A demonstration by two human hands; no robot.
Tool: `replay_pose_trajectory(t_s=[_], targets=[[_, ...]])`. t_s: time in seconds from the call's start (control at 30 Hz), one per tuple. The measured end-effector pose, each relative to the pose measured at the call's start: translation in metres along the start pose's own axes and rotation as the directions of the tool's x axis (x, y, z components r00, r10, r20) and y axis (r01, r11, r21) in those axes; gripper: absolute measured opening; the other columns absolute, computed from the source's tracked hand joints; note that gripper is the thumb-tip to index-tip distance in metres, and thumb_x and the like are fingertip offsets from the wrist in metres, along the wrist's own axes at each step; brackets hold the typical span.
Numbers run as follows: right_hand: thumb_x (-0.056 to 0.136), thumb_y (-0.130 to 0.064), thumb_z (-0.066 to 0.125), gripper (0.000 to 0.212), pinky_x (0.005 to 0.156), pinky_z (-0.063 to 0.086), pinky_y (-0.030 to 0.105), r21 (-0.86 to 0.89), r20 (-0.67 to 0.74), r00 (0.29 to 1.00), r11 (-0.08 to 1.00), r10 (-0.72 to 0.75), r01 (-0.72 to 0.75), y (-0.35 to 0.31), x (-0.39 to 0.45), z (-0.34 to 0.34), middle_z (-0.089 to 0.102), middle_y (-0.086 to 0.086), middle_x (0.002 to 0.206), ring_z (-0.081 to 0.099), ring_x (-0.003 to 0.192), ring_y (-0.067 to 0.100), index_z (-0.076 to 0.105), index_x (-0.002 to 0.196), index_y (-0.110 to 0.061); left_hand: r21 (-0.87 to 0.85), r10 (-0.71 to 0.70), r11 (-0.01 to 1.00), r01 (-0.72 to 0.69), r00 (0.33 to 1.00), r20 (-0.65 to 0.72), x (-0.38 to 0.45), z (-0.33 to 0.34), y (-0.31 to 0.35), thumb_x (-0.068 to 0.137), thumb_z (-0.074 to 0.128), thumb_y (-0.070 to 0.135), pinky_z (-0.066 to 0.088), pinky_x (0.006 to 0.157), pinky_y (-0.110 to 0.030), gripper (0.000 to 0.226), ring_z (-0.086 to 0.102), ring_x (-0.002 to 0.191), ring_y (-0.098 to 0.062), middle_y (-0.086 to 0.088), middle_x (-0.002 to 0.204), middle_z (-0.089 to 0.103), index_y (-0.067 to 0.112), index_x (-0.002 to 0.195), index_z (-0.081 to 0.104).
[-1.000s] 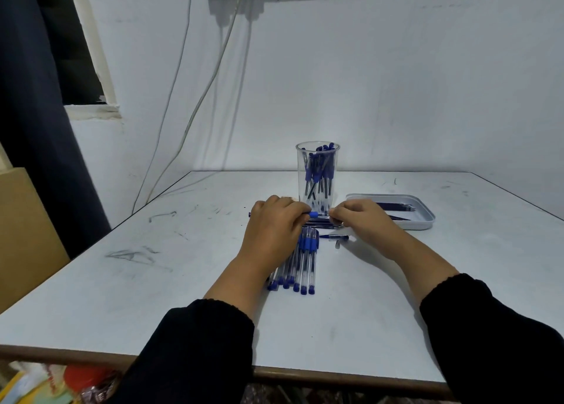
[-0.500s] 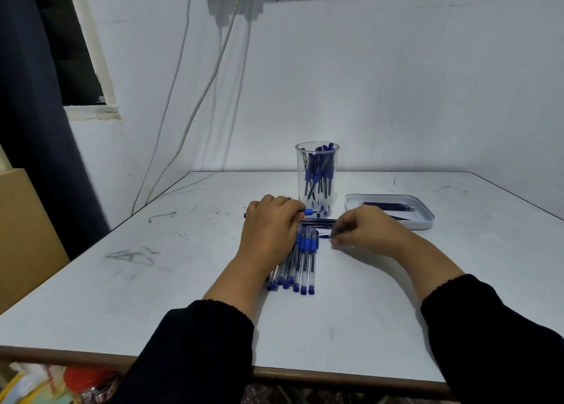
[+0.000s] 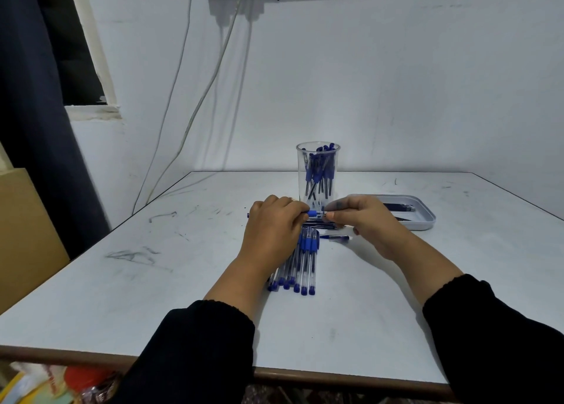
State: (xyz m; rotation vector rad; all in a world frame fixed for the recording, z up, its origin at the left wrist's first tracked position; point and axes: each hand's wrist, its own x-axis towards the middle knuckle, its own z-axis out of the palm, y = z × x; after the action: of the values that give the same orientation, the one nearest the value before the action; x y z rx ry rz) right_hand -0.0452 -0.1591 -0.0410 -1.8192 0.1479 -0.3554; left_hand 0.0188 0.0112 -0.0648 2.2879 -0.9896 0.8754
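My left hand [image 3: 271, 232] and my right hand [image 3: 366, 220] meet in front of a clear cup [image 3: 318, 171] holding several blue pens. Between them I hold one pen [image 3: 314, 213] level above the table: the left fingers curl round its barrel, the right fingertips pinch the tip end. Its far end sticks out left of my left hand. Several capped pens [image 3: 302, 263] lie side by side under and beside my left wrist. Dark refills [image 3: 320, 225] lie across the table just below the held pen. A loose blue piece [image 3: 335, 237] lies near my right hand.
A grey tray [image 3: 424, 217] with dark refills sits to the right of the cup. The white table [image 3: 152, 281] has scuff marks at the left. Cables hang down the wall behind. A cardboard box stands at the far left.
My right hand rose from the table beside the loose blue piece and came back up to the pen's tip end. My left hand kept its grip and barely moved.
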Motion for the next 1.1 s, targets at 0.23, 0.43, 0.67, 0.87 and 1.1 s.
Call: replay_pose_trajectory(t_s=[0.23, 0.43, 0.67, 0.87, 1.1], targets=[[0.093, -0.023, 0.061, 0.016, 0.050, 0.040, 0.013, -0.072, 0.016, 1.000, 0.997, 0.015, -0.013, 0.0003, -0.0018, 0.0056, 0.068, 0.001, 0.069, 0.055, 0.059, 0.005, 0.070, 0.088, -0.011, -0.008, 0.038, 0.999, -0.039, 0.999, -0.027, 0.0004, 0.0034, -0.0015, 0.092, 0.058, 0.020, 0.030, 0.080, -0.031, 0.016, 0.056, 0.088, -0.021, 0.002, 0.094, 0.068, 0.019, 0.105, 0.069], [0.096, -0.042, 0.052, 0.047, 0.057, 0.044, 0.024, -0.074, -0.007, 1.000, 0.997, 0.027, -0.027, -0.0004, -0.0035, 0.0088, 0.066, 0.005, 0.059, 0.057, 0.054, 0.013, 0.067, 0.067, -0.008, -0.019, 0.081, 0.996, -0.082, 0.996, -0.047, 0.0003, 0.0049, -0.0019, 0.090, 0.056, 0.024, 0.036, 0.076, -0.034, 0.018, 0.057, 0.083, -0.022, 0.002, 0.090, 0.068, 0.018, 0.101, 0.069], [0.095, -0.013, 0.051, 0.010, 0.042, 0.036, 0.009, -0.036, 0.033, 0.999, 0.999, 0.005, -0.004, -0.0067, -0.0057, 0.0083, 0.065, 0.009, 0.075, 0.053, 0.058, 0.011, 0.061, 0.095, -0.011, -0.011, 0.050, 0.999, -0.050, 0.997, -0.056, 0.0000, 0.0044, -0.0025, 0.092, 0.060, 0.023, 0.036, 0.079, -0.033, 0.016, 0.056, 0.087, -0.020, 0.003, 0.093, 0.068, 0.019, 0.104, 0.069], [0.096, -0.021, 0.054, 0.024, 0.042, 0.035, 0.008, -0.068, 0.005, 1.000, 0.998, -0.017, 0.017, -0.0031, -0.0039, 0.0083, 0.063, 0.002, 0.065, 0.050, 0.058, 0.011, 0.064, 0.076, -0.011, -0.034, 0.081, 0.996, -0.083, 0.995, -0.063, -0.0004, 0.0046, -0.0028, 0.091, 0.059, 0.022, 0.036, 0.079, -0.033, 0.016, 0.057, 0.086, -0.021, 0.002, 0.092, 0.068, 0.018, 0.104, 0.069], [0.098, -0.046, 0.044, 0.051, 0.050, 0.041, 0.017, -0.077, 0.029, 1.000, 0.997, 0.013, -0.011, -0.0009, -0.0029, 0.0086, 0.066, 0.005, 0.065, 0.053, 0.052, 0.010, 0.069, 0.078, -0.006, -0.030, 0.096, 0.995, -0.098, 0.993, -0.075, 0.0001, 0.0037, -0.0017, 0.090, 0.054, 0.027, 0.036, 0.077, -0.033, 0.021, 0.057, 0.083, -0.021, 0.003, 0.090, 0.068, 0.018, 0.101, 0.069]])
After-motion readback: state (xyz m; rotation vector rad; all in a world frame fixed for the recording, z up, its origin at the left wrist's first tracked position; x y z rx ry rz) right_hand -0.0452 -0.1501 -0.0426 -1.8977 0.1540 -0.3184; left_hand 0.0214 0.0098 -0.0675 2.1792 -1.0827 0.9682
